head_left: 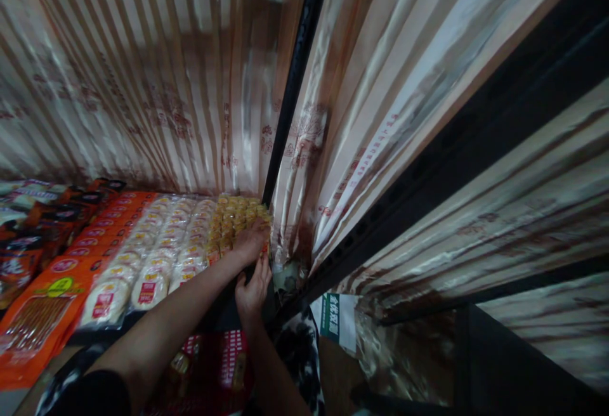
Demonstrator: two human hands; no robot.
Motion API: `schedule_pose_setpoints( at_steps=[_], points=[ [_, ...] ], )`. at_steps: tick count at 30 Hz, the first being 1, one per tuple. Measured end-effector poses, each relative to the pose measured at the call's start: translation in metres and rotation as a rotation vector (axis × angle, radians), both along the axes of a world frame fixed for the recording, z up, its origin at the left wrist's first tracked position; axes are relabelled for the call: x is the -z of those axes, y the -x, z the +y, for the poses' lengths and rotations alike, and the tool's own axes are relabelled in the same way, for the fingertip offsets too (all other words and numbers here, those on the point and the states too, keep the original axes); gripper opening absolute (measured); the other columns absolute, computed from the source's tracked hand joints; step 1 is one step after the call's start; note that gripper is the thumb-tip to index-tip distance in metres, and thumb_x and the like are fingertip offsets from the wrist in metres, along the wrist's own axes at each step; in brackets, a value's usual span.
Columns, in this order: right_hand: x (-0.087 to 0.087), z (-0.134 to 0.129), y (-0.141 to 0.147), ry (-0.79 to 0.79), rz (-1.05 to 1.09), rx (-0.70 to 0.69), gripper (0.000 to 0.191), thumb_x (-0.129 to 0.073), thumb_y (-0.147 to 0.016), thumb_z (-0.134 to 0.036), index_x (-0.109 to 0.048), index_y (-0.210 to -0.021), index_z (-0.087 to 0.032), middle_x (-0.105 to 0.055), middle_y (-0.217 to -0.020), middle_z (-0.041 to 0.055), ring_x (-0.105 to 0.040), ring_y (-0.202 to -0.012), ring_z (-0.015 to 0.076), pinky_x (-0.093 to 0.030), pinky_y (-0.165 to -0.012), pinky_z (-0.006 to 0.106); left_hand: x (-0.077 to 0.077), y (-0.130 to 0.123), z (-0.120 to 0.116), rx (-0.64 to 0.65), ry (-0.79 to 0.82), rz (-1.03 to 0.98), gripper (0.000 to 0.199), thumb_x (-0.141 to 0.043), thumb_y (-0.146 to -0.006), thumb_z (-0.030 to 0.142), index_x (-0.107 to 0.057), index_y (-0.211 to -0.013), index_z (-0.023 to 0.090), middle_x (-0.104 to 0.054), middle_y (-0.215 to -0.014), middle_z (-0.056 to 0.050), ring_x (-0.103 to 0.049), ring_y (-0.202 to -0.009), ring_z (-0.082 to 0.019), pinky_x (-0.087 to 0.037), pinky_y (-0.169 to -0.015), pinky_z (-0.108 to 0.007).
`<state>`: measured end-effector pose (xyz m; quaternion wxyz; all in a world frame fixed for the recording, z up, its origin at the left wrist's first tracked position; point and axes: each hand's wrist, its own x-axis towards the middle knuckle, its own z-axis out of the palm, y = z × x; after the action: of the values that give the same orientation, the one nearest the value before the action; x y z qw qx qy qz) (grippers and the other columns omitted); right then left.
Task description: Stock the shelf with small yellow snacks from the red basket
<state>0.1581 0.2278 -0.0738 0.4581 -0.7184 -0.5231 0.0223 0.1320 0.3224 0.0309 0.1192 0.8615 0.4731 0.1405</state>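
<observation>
Toward the right end of the shelf, small yellow-wrapped packets (233, 216) stand in close rows. My left hand (252, 240) reaches across and rests over the front right part of these packets. Its fingers are blurred, and whether they grip one is unclear. Just below it, my right hand (253, 289) is held against the right front corner of the rows. Its fingers are stretched upward and the thumb stands apart. A small orange-red patch shows at its fingertips, too blurred to name.
Left of the yellow packets lie clear packs of round white cakes (152, 273), then orange packs (52, 302) and darker bags (21, 257). Black metal posts (297, 61) rise beside pleated printed sheeting (190, 86). Red packaging (209, 371) lies below the shelf, a white-green box (337, 321) at right.
</observation>
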Motion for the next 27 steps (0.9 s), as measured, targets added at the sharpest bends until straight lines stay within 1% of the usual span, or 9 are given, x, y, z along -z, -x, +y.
schedule_pose_setpoints(
  at_steps=[3, 5, 8, 11, 15, 18, 21, 24, 27],
  points=[
    [0.003, 0.001, -0.001, -0.017, -0.013, -0.007, 0.049, -0.040, -0.080, -0.019, -0.045, -0.128, -0.008, -0.040, -0.139, 0.0185, -0.034, -0.128, 0.0284, -0.036, -0.099, 0.046, 0.003, 0.004, -0.009, -0.019, -0.080, -0.023, 0.035, -0.042, -0.083, 0.012, -0.056, -0.115, 0.018, -0.046, -0.130, -0.011, -0.056, -0.102, -0.022, -0.049, -0.081, -0.032],
    [0.005, 0.002, -0.002, -0.028, -0.021, -0.009, 0.048, -0.040, -0.082, -0.023, -0.046, -0.127, -0.007, -0.041, -0.138, 0.0200, -0.036, -0.126, 0.0283, -0.035, -0.099, 0.046, 0.009, 0.009, -0.020, -0.033, -0.101, -0.100, 0.032, -0.041, -0.084, 0.014, -0.058, -0.112, 0.018, -0.050, -0.124, -0.010, -0.056, -0.102, -0.020, -0.050, -0.082, -0.030],
    [0.011, 0.007, -0.006, -0.029, -0.014, 0.006, 0.046, -0.038, -0.083, -0.025, -0.049, -0.125, -0.009, -0.045, -0.134, 0.0194, -0.039, -0.124, 0.0269, -0.033, -0.101, 0.045, 0.024, 0.018, -0.042, -0.047, -0.115, -0.294, 0.028, -0.042, -0.084, 0.015, -0.062, -0.104, 0.019, -0.054, -0.117, -0.008, -0.055, -0.104, -0.018, -0.048, -0.090, -0.031],
    [0.018, 0.011, -0.009, -0.004, 0.038, 0.016, 0.044, -0.031, -0.085, -0.022, -0.052, -0.122, -0.010, -0.048, -0.130, 0.0185, -0.042, -0.122, 0.0242, -0.033, -0.101, 0.043, 0.038, 0.027, -0.063, -0.059, -0.107, -0.416, 0.029, -0.039, -0.085, 0.015, -0.063, -0.101, 0.017, -0.056, -0.112, -0.009, -0.057, -0.101, -0.017, -0.048, -0.091, -0.031],
    [0.020, 0.008, -0.011, -0.043, 0.146, 0.013, 0.044, -0.032, -0.085, -0.026, -0.050, -0.122, -0.012, -0.046, -0.132, 0.0171, -0.043, -0.122, 0.0236, -0.037, -0.098, 0.041, 0.046, 0.038, -0.077, -0.055, -0.138, -0.443, 0.033, -0.040, -0.081, 0.011, -0.064, -0.102, 0.019, -0.060, -0.108, -0.008, -0.055, -0.103, -0.019, -0.048, -0.092, -0.035],
    [0.007, 0.003, -0.013, -0.131, 0.238, -0.024, 0.044, -0.030, -0.085, -0.026, -0.048, -0.122, -0.013, -0.048, -0.130, 0.0165, -0.045, -0.120, 0.0217, -0.041, -0.094, 0.038, 0.048, 0.046, -0.079, -0.086, -0.154, -0.422, 0.038, -0.039, -0.078, 0.007, -0.064, -0.103, 0.019, -0.062, -0.108, -0.007, -0.055, -0.104, -0.019, -0.048, -0.093, -0.037],
    [-0.020, 0.008, -0.019, -0.186, 0.300, 0.013, 0.043, -0.028, -0.087, -0.027, -0.049, -0.120, -0.011, -0.050, -0.128, 0.0164, -0.044, -0.122, 0.0207, -0.037, -0.099, 0.038, 0.058, 0.052, -0.076, -0.106, -0.229, -0.376, 0.043, -0.035, -0.076, 0.002, -0.063, -0.105, 0.016, -0.062, -0.112, -0.008, -0.054, -0.109, -0.019, -0.047, -0.096, -0.037],
    [-0.047, 0.029, -0.027, -0.141, 0.352, 0.094, 0.047, -0.028, -0.086, -0.029, -0.043, -0.126, -0.011, -0.047, -0.132, 0.0164, -0.043, -0.123, 0.0210, -0.033, -0.102, 0.039, 0.074, 0.054, -0.073, -0.073, -0.357, -0.283, 0.042, -0.035, -0.079, 0.002, -0.062, -0.109, 0.015, -0.058, -0.123, -0.009, -0.044, -0.125, -0.021, -0.043, -0.102, -0.041],
    [-0.059, 0.054, -0.032, -0.051, 0.357, 0.156, 0.050, -0.030, -0.084, -0.031, -0.044, -0.125, -0.005, -0.045, -0.133, 0.0203, -0.039, -0.126, 0.0249, -0.030, -0.104, 0.041, 0.087, 0.052, -0.072, 0.002, -0.477, -0.182, 0.040, -0.035, -0.085, 0.007, -0.058, -0.117, 0.014, -0.053, -0.131, -0.010, -0.034, -0.132, -0.024, -0.040, -0.103, -0.044]
  ],
)
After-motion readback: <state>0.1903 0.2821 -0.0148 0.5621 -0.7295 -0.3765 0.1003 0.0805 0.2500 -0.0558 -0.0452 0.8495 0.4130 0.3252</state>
